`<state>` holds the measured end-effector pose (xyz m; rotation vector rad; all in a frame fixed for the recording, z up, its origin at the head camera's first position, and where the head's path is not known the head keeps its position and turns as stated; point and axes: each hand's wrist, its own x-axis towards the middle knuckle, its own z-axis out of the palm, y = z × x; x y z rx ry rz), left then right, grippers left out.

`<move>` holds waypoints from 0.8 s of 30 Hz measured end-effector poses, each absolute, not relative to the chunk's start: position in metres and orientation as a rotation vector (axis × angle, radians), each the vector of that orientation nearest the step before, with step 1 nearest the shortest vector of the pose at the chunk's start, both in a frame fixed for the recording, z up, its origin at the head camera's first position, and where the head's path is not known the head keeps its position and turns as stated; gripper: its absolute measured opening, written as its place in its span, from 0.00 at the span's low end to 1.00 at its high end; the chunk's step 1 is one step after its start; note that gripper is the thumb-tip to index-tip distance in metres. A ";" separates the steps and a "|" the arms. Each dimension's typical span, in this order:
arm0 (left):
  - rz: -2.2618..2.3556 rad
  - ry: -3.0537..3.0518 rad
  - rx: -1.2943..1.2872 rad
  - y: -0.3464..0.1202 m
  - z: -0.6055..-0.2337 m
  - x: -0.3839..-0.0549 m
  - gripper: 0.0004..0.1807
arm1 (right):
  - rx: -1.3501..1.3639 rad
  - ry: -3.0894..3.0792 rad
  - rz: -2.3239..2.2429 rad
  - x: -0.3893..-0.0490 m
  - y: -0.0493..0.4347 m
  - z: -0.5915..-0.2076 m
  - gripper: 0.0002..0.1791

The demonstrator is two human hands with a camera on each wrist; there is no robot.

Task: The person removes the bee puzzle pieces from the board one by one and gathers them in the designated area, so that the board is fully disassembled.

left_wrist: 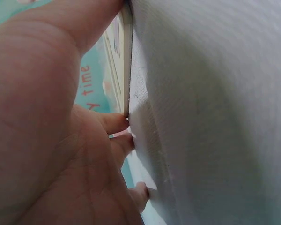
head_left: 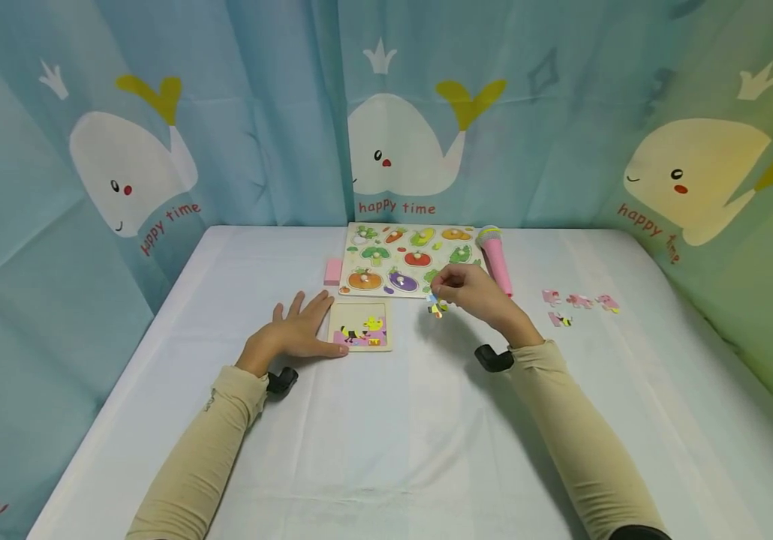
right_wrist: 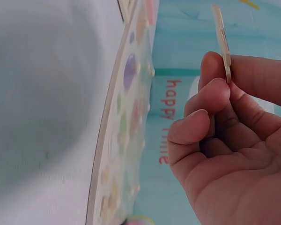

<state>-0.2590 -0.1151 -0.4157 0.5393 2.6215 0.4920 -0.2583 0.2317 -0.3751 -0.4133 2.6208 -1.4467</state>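
A small square wooden jigsaw tray (head_left: 359, 315) lies on the table, with a yellow-and-pink picture filling its lower part. My left hand (head_left: 297, 331) rests at its left side, fingers spread; the thumb touches the lower edge and a fingertip the upper left corner. In the left wrist view, the tray's edge (left_wrist: 125, 70) runs along the fingertips. To the right of the tray, my right hand (head_left: 473, 292) pinches a jigsaw piece (head_left: 437, 307) between thumb and fingers, above the table. The right wrist view shows this thin piece (right_wrist: 221, 35) edge-on.
A vegetable peg puzzle board (head_left: 393, 259) lies behind the tray, with a pink block (head_left: 333, 271) at its left and a pink toy microphone (head_left: 497, 262) at its right. Several loose jigsaw pieces (head_left: 579, 301) lie farther right. A whale-print curtain (head_left: 278, 150) hangs behind the table.
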 end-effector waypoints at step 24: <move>0.478 2.613 0.534 -0.114 -0.412 -0.258 0.64 | -0.273 2.711 -1.406 -0.249 0.284 -0.368 0.11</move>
